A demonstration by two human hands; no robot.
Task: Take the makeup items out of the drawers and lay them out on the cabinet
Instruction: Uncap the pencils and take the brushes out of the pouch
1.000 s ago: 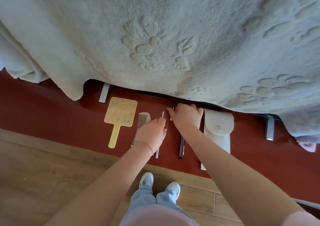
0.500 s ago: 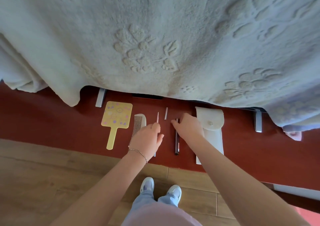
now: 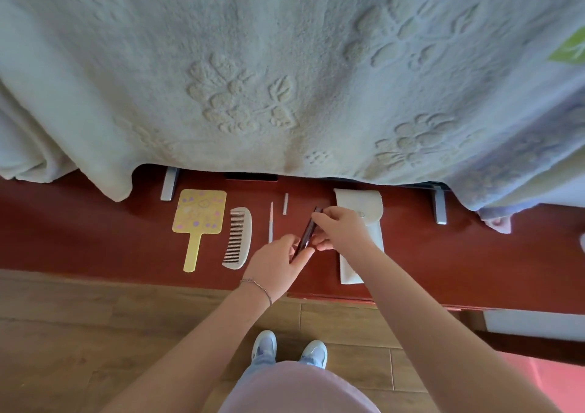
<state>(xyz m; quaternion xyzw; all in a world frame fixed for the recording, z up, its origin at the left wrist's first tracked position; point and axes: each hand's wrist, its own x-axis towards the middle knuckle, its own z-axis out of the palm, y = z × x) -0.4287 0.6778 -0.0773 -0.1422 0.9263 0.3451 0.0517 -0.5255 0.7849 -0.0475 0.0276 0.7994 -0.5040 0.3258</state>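
Observation:
On the dark red cabinet top [image 3: 95,241] lie a yellow hand mirror [image 3: 198,219], a white comb [image 3: 238,238], a thin pale pencil [image 3: 271,221], a small white cap [image 3: 285,203] and a white pouch [image 3: 364,216]. A dark makeup pen [image 3: 306,233] is lifted and tilted above the top. My left hand [image 3: 278,267] pinches its near end. My right hand [image 3: 343,229] grips its far part, partly covering the pouch.
A pale embossed blanket [image 3: 285,64] hangs over something at the back and covers the rear of the cabinet top. Two grey metal feet [image 3: 169,184] [image 3: 440,206] stick out below it. Wooden floor [image 3: 63,333] and my shoes [image 3: 289,347] are below.
The dark pen lay on the cabinet under my right hand; now both hands hold it, lifted and tilted. My left hand has moved right, off the thin pencil.

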